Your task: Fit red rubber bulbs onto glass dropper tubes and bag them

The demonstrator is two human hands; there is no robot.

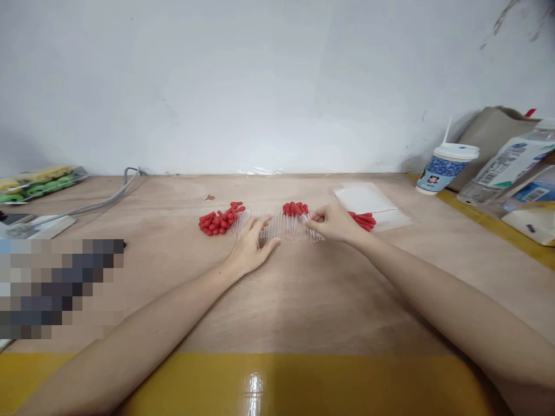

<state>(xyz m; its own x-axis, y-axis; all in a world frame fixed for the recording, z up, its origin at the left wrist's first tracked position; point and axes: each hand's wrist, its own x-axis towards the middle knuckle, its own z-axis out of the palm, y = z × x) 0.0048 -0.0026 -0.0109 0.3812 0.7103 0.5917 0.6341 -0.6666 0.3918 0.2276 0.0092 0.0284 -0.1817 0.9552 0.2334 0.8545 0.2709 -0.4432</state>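
Observation:
A row of thin clear dropper tubes (276, 225) lies side by side on the wooden table. Over its left part rests my left hand (252, 245), fingers apart and thumb stretched out, holding nothing that I can see. Red rubber bulbs (295, 208) cap several tubes toward the right of the row. Beside these, my right hand (332, 222) has thumb and fingers pinched together above the tube ends; what lies in the pinch is too small to make out. A pile of loose red bulbs (217, 222) sits left of the row. More red bulbs (364, 221) show just behind my right wrist.
Behind my right hand lies a white plastic bag (368, 199). A paper cup with a straw (446, 167), a plastic bottle (507, 164) and a grey-beige container (481, 138) stand at right. A grey cable (108, 199) and a clear pack of green and yellow items (43, 184) are at left.

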